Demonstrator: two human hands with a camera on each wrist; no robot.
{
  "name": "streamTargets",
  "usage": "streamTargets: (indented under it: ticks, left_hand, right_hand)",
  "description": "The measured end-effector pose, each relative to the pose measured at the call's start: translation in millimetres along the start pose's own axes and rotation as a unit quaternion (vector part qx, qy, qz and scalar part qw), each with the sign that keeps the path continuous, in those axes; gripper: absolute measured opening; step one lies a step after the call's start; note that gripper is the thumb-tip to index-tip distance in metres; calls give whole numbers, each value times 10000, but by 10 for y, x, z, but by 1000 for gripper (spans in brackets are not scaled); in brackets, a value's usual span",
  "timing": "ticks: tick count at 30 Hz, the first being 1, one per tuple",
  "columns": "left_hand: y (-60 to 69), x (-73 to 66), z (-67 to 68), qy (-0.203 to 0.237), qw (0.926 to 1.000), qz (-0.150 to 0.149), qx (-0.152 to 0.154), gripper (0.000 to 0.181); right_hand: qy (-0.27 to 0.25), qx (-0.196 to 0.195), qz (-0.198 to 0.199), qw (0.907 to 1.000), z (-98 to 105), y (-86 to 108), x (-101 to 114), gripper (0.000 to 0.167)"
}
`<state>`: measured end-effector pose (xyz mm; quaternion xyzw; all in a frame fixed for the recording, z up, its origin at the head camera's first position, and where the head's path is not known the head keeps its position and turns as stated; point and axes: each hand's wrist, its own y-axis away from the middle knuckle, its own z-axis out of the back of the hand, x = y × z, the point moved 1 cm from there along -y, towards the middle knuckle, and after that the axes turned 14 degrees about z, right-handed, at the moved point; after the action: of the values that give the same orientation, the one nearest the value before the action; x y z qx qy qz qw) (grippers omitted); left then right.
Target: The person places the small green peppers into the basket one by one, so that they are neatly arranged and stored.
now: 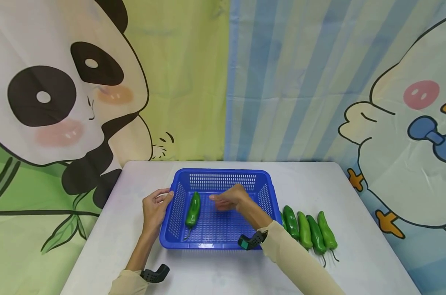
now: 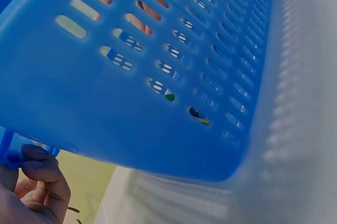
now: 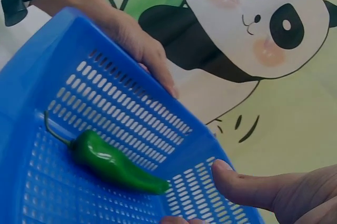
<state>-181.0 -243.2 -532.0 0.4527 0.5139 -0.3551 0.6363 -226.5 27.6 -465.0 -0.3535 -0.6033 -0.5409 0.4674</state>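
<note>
A blue plastic basket [image 1: 219, 245] with slotted walls stands on the table. Inside it, near the left wall, lies one green chili pepper [image 1: 193, 209], its stem toward the near side. My left hand [image 1: 155, 209] grips the basket's left rim between thumb and fingers; the left wrist view also has these fingers [image 2: 50, 174] at the rim. Over the middle of the basket hovers my right hand [image 1: 231, 198], apart from the pepper and holding nothing. In the right wrist view its thumb [image 3: 247, 184] is stretched out, away from the fingertips at the bottom edge.
Several green chili peppers [image 1: 304, 230] lie side by side on the white table [image 1: 359, 254], right of the basket; the leftmost is partly hidden by its rim. Behind the table hangs a cloth backdrop [image 1: 281, 82] with a panda and a white bird.
</note>
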Motion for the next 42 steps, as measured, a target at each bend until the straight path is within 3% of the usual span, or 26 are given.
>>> streamTargets:
  ticks: [10, 17, 25, 42]
  left_hand:
    - [17, -11, 15, -21, 10000, 11, -59, 32]
    - [25, -8, 18, -19, 10000, 48, -23, 33]
    - [30, 1, 14, 35, 10000, 64, 46, 34]
    - [19, -15, 9, -36, 9999, 105, -3, 35]
  right_hand:
    - [360, 300, 321, 9984, 284, 90, 209, 33]
    - [577, 497, 552, 9956, 482, 179, 301, 37]
    - [459, 745, 843, 9926, 748, 257, 393, 41]
    - [206, 386, 1137, 9926, 1537, 534, 489, 54]
